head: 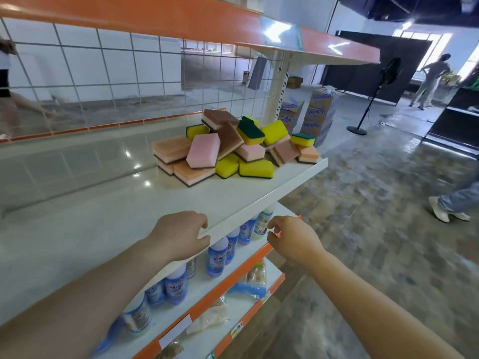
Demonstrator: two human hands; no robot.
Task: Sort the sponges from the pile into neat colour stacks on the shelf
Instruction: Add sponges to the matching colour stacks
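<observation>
Sponge pile (233,146): unsorted, far end of shelf (259,203). Left hand (178,234), right hand (293,239): fingers loosely curled, empty. Advice: lift topmost sponge first, avoid toppling.

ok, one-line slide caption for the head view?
Both hands, left and right, empty at the shelf edge; unsorted sponge pile beyond.

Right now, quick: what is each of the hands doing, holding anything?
Left hand: open, empty, loosely curled at the shelf edge.
Right hand: open, empty, loosely curled in front of the shelf.
</observation>
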